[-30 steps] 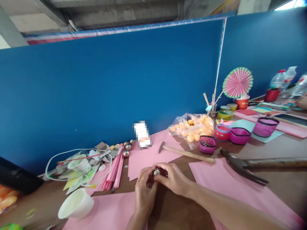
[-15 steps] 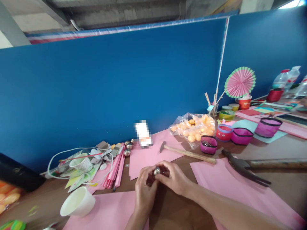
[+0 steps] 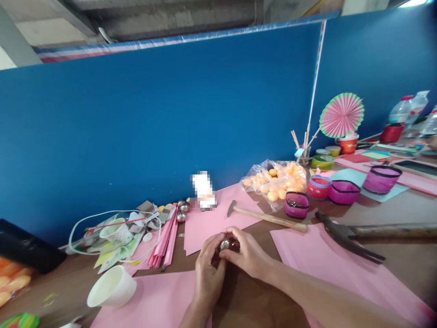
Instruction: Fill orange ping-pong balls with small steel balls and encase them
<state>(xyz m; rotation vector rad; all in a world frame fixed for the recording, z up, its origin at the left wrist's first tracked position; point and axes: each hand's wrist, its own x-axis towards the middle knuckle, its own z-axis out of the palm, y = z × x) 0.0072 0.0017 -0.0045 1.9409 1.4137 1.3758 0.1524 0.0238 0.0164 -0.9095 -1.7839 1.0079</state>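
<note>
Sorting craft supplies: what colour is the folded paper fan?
Pink folded paper fan with a green rim; head view.

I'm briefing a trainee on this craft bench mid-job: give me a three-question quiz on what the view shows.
1. True or false: both hands meet around a small silver ball.
2. Multiple choice: the small hammer with the light wooden handle lies A) on the white cup, B) on the table beyond the hands, C) inside the bag of orange balls.
3. Fill in: the white cup lies tipped on its ____.

Key
1. True: left hand and right hand close on the silver ball.
2. B: the small hammer lies beyond the hands, apart from the bag of orange balls.
3. Side: see the white cup.
</note>
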